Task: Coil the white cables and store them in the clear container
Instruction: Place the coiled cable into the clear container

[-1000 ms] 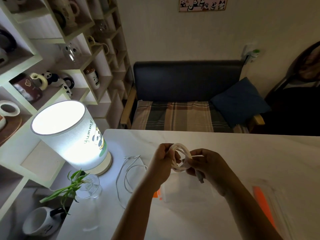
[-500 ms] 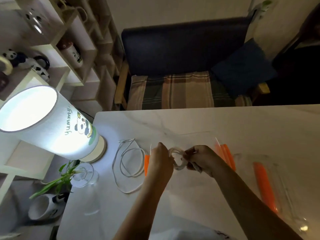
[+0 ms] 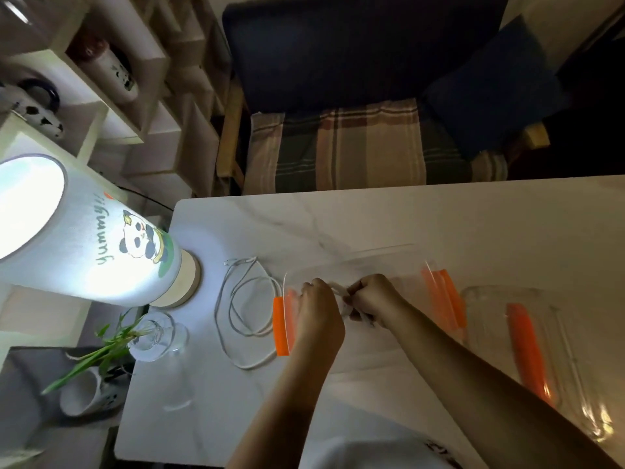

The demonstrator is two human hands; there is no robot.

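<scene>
My left hand [image 3: 318, 313] and my right hand [image 3: 373, 301] hold a small coiled white cable [image 3: 345, 304] between them, low inside the clear container [image 3: 351, 262], which has orange side clips [image 3: 280, 324]. The coil is mostly hidden by my fingers. A second white cable [image 3: 236, 309] lies loose in open loops on the white table [image 3: 473, 225], left of the container.
The container's clear lid [image 3: 575, 350] with an orange clip lies at the right. A lit panda lamp [image 3: 84, 245] stands at the table's left corner, a glass vase [image 3: 159, 336] with a green plant in front of it. A bench sits beyond the table.
Both hands have lowered the coiled cable from above the table down into the clear container. The view has tilted downward.
</scene>
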